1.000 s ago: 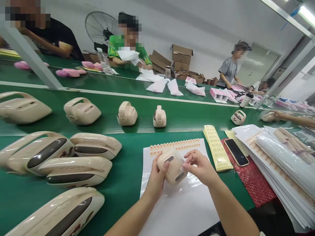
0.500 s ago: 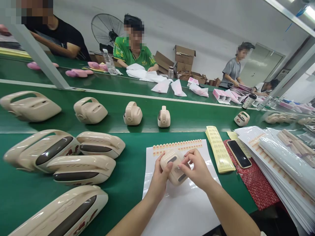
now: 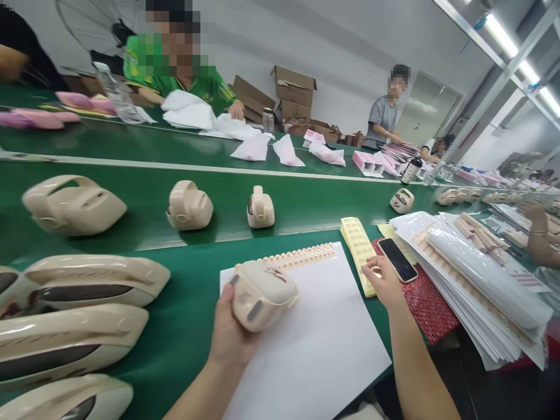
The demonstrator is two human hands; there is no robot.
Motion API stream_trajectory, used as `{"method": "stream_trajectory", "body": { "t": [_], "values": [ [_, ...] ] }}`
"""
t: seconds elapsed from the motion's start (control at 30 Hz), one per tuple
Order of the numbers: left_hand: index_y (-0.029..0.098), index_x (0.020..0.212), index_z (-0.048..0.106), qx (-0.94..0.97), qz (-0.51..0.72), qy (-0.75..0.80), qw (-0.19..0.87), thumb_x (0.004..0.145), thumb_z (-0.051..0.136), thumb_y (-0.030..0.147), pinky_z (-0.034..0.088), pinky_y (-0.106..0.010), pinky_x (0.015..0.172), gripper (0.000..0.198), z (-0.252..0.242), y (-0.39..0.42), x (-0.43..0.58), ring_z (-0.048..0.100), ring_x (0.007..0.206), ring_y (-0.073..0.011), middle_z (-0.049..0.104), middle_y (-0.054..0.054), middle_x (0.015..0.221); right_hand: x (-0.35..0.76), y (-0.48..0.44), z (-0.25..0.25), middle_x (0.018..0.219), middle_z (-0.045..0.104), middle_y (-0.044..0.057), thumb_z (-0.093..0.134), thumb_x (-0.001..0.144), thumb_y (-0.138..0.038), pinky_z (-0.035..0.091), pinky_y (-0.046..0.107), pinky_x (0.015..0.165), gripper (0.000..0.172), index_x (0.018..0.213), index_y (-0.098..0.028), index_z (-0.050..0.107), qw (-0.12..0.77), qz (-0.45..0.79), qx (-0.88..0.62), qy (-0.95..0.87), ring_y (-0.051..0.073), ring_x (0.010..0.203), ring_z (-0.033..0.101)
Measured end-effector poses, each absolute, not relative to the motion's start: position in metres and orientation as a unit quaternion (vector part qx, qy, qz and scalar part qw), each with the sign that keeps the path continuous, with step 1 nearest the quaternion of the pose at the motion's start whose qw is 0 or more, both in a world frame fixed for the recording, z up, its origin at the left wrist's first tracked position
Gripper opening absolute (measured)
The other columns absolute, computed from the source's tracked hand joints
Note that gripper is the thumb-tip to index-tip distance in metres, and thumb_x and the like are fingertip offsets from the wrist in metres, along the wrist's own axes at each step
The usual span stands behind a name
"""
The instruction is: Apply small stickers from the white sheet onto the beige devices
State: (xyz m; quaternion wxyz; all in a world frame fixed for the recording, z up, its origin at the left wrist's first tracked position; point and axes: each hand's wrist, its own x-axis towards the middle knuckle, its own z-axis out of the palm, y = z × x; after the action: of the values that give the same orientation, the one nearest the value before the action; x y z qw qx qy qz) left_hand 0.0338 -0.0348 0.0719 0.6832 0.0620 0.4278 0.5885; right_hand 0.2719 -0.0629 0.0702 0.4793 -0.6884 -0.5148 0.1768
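In the head view, my left hand (image 3: 231, 332) is wrapped round a cream plastic housing (image 3: 262, 291), tilted above a white sheet (image 3: 306, 332). The housing is rounded, with dark grey pads on the side facing me and a small red-brown print on top. To the right, my right hand (image 3: 385, 280) is over the edge of a yellow label sheet (image 3: 356, 245), thumb and forefinger curled close together. Anything between those fingertips is too small to make out. Rows of small round orange stickers (image 3: 301, 252) line the white sheet's far edge.
Cream handled devices (image 3: 83, 280) crowd the left side; several more, such as one device (image 3: 261, 207), stand along the green belt. A phone (image 3: 398, 259) lies on red bubble wrap (image 3: 431, 312), beside stacked sticker sheets (image 3: 464, 303). Across the belt, co-workers handle white bags (image 3: 190, 111).
My right hand has left the housing and moved right to the yellow label sheet. My left hand has turned the housing so its printed side shows. The view has swung right.
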Motion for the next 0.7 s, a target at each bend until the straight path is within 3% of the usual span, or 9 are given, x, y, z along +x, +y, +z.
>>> {"method": "stream_trajectory", "body": {
  "t": [0.2,0.3,0.43,0.57,0.7],
  "values": [
    [0.035,0.105,0.06,0.048,0.597,0.396,0.696,0.081,0.048,0.037,0.056,-0.031,0.059,0.027,0.076,-0.03,0.021,0.063,0.087,-0.0225,0.07,0.001,0.087,0.307,-0.07,0.043,0.081,0.053,0.009,0.054,0.073,-0.018,0.043,0.04,0.081,0.012,0.061,-0.018,0.054,0.234,0.024,-0.812,-0.534,0.024,0.086,0.052],
    [0.034,0.107,0.059,0.07,0.613,0.342,0.709,0.074,0.056,0.036,0.057,-0.032,0.059,0.033,0.062,-0.029,0.016,0.061,0.094,-0.025,0.07,0.0,0.093,0.301,-0.067,0.043,0.088,0.055,0.013,0.055,0.073,-0.014,0.044,0.04,0.076,0.005,0.071,-0.016,0.059,0.143,-0.054,-0.807,-0.57,0.027,0.086,0.051],
    [0.03,0.115,0.055,0.125,0.608,0.232,0.749,0.068,0.065,0.037,0.056,-0.045,0.07,0.049,0.045,-0.028,0.011,0.06,0.099,-0.0297,0.065,-0.003,0.111,0.285,-0.041,0.054,0.104,0.054,0.015,0.053,0.075,-0.015,0.043,0.042,0.081,0.023,0.098,-0.016,0.059,0.167,-0.086,-0.74,-0.646,0.028,0.096,0.051],
    [0.033,0.119,0.052,0.104,0.596,0.164,0.779,0.072,0.064,0.037,0.057,-0.044,0.068,0.049,0.033,-0.026,0.009,0.065,0.091,-0.0283,0.069,-0.003,0.105,0.266,0.008,0.055,0.104,0.054,0.009,0.042,0.083,-0.015,0.045,0.033,0.077,0.033,0.113,-0.021,0.053,0.214,0.064,-0.682,-0.696,0.019,0.087,0.056],
    [0.032,0.126,0.047,0.067,0.588,0.136,0.795,0.075,0.06,0.039,0.058,-0.04,0.067,0.053,0.026,-0.022,0.007,0.066,0.088,-0.0274,0.071,-0.005,0.1,0.261,0.043,0.046,0.093,0.056,0.006,0.049,0.077,-0.01,0.043,0.029,0.068,0.023,0.093,-0.02,0.062,0.195,0.12,-0.712,-0.663,0.017,0.075,0.056]
  ]
}}
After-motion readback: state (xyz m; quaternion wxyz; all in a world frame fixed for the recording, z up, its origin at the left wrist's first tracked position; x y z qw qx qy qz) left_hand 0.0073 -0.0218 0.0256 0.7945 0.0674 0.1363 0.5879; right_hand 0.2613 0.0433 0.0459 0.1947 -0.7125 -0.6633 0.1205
